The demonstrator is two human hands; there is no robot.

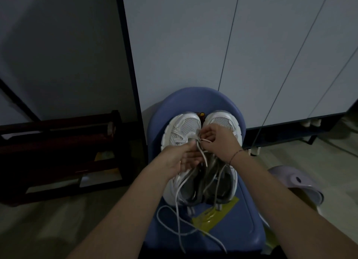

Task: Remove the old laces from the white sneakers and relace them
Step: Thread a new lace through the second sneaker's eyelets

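Observation:
Two white sneakers stand side by side, toes away from me, on a blue chair seat (244,225). The left sneaker (182,127) has a white lace (179,206) running from its lowest eyelets, with the long ends trailing over the seat toward me. My right hand (219,140) pinches the lace near the left sneaker's toe eyelets and covers part of the right sneaker (222,121). My left hand (182,158) lies on the left sneaker's side with its fingers fairly straight beside the lace strands. Whether it holds a strand is hidden.
A yellow-green wrapper (213,214) lies on the seat behind the sneakers' heels. A dark wooden rack (58,152) stands on the floor at the left. A pale plastic stool (298,181) sits at the right. White cabinet panels (193,45) rise behind the chair.

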